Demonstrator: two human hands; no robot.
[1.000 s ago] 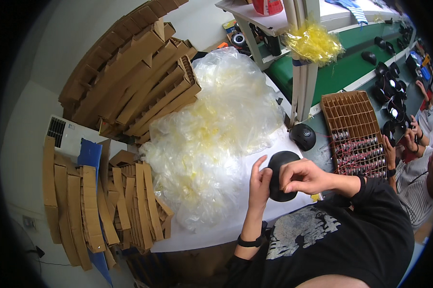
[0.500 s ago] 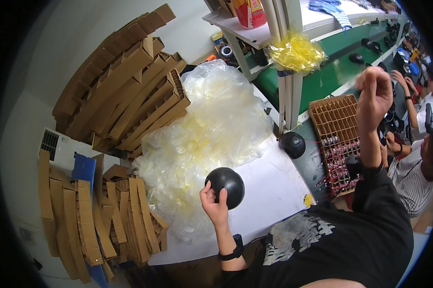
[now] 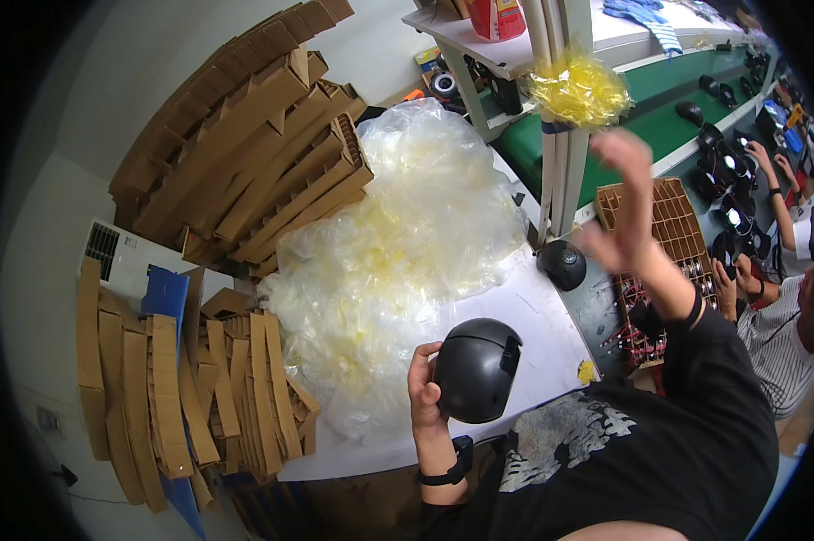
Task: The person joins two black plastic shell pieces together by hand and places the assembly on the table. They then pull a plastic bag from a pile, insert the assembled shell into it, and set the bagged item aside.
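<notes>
A glossy black ball-shaped housing with a notch in its right edge is in my left hand, whose fingers and thumb press against its left side. It is above the white tabletop. My right hand is raised, somewhat blurred, its fingers apart and nothing visible in it. In the picture it lies in front of a cardboard divider tray, close below a bunch of yellow film strips fixed to a post. A second black round housing with small holes rests just left of the right forearm.
Clear plastic bags pile over the table's far left. Cardboard dividers are stacked at left, with more nearer. Behind the post runs a green conveyor carrying black parts. Co-workers handle parts at right.
My left hand has brought the housing nearer and slightly right, turning it so its notch shows. The right hand has swung left, its curled fingers now spread. The whole view has shifted slightly.
</notes>
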